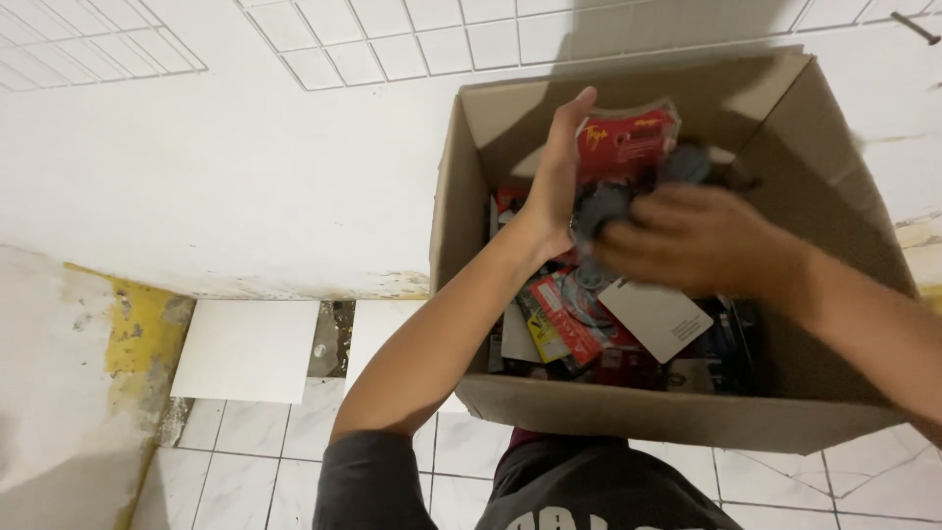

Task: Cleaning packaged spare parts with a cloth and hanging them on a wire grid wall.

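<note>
Red packet [628, 137], held above the open box [785, 402], looks light and stiff-backed, best gripped by its card edge. Left hand [557, 186] clamps its left edge; right hand [697, 240], blurred, closes around a dark grey part [608, 201] beneath. One box; several packets inside, too jumbled to count.

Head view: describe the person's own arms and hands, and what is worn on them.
Both forearms are bare, with no gloves, watch or rings visible on the left hand or the motion-blurred right hand. A dark short sleeve covers the left upper arm.
</note>
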